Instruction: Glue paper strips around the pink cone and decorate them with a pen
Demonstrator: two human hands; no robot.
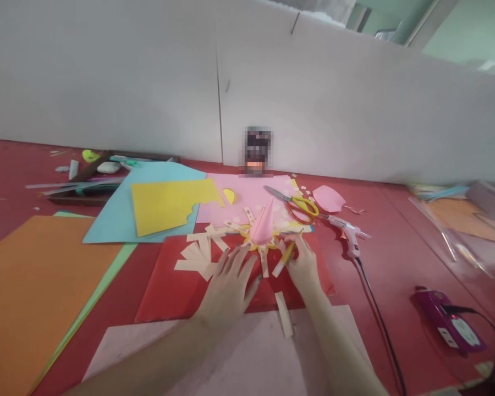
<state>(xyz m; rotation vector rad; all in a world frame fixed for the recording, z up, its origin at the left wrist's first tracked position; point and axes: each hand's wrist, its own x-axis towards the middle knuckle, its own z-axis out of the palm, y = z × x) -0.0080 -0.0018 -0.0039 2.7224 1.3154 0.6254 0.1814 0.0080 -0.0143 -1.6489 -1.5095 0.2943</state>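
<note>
A pink paper cone [262, 224] stands on a yellow scalloped paper base [247, 237], with patterned pale paper strips [264, 264] radiating from it. My left hand [226, 283] lies palm down with fingers spread, its fingertips at the left front of that base. To the right of the cone, my right hand [303, 267] pinches a slim yellow pen-like stick [287, 253] with a pale lower end. Beneath both hands is a red sheet [169, 286]. A fan of cream paper strips [198, 256] sits left of the cone, and one loose strip [284, 314] lies in front.
Scissors [297, 203] with yellow and red handles lie behind the cone. Further right are a pink glue gun [350, 236], its black cord and a purple power box [449, 322]. Blue [111, 214], yellow [169, 203] and orange sheets [37, 286] cover the left. A white board [127, 82] stands behind.
</note>
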